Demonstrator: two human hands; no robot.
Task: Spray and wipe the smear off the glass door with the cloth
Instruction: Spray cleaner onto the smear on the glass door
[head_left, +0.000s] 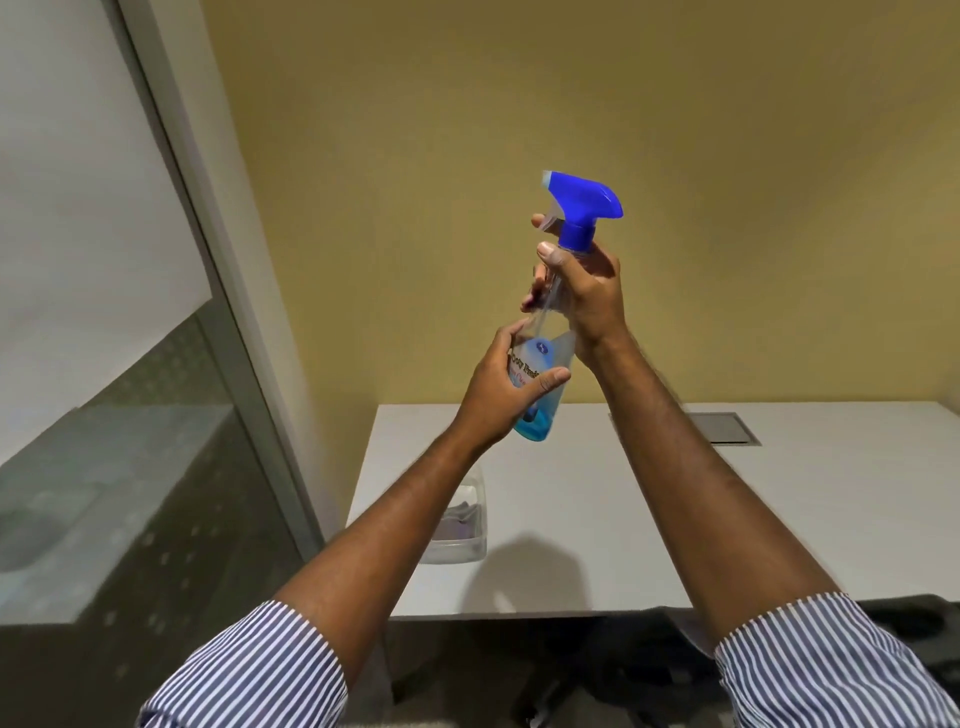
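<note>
I have both hands up in front of the yellow wall (519, 104), and between them is the spray bottle (550, 332), held in the air above the white table (597, 519) and tilted so its head leans up and to the right. My right hand (587, 301) is wrapped around the clear neck just under the blue trigger head (582, 202), thumb pressed on the near side below the collar and a fingertip showing at the trigger. My left hand (506, 395) grips the lower body of the bottle, thumb across the front of the label. A little blue liquid sits in the bottom of the bottle, below my left thumb.

The label is partly hidden by that thumb. I can read dark letters that look like "Fresh" with something before it, and a line of red letters beneath that starts "Cle"; the rest I cannot make out. A small round blue logo sits above the words, too small to read.

Below the bottle, on the table's left end, stands a clear plastic container (467, 540) with a grey cloth (460, 519) lying inside it, partly behind my left forearm. Left of the table, past a pale frame, is the glass door (130, 467); the smear I cannot tell from reflections. Right of the bottle, set into the tabletop, is a grey rectangular cover plate (724, 428). My striped shirt sleeves (249, 675) are rolled back from both forearms.
</note>
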